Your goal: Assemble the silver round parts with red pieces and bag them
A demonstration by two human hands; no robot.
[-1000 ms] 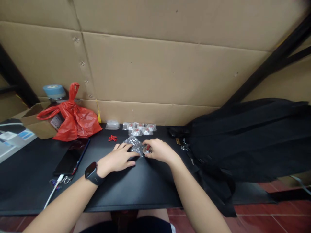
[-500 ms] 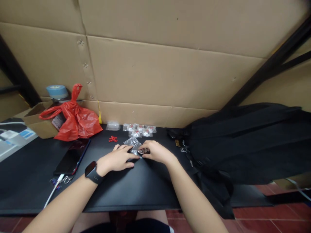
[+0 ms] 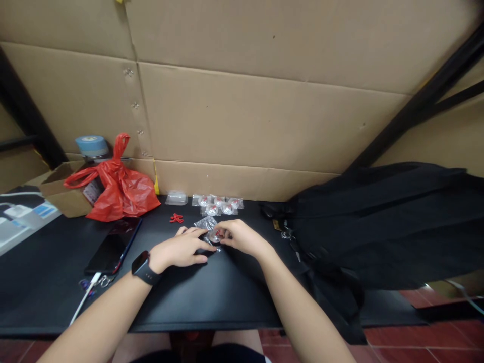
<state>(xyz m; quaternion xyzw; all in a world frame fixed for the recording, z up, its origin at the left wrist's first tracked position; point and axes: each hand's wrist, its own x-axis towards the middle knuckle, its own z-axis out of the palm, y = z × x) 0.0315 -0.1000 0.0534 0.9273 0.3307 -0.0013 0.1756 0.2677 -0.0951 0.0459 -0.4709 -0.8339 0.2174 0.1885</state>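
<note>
A round clear case with something red inside (image 3: pixel 215 235) is pinched in my right hand (image 3: pixel 242 237), low over the black table. Beneath and behind the case lies a crinkled clear plastic bag (image 3: pixel 206 223). My left hand (image 3: pixel 186 248), a black watch on its wrist, rests with fingers spread, its fingertips on the bag's left and front edge. Several similar round cases in clear bags (image 3: pixel 212 208) sit behind my hands. Small red pieces (image 3: pixel 176 218) lie to the left of the bag, and a clear plastic box (image 3: pixel 176 197) stands behind them.
At left are a red plastic bag (image 3: pixel 126 194), a cardboard box (image 3: pixel 68 199), a blue-lidded container (image 3: pixel 92 145), a phone (image 3: pixel 113 245) with a white cable, and a power strip (image 3: pixel 26 222). A black backpack (image 3: pixel 385 222) lies at right. Cardboard walls the back.
My right hand has shifted the round case slightly left over the bag, and its red contents now show. My left hand has barely moved. The view has tilted slightly.
</note>
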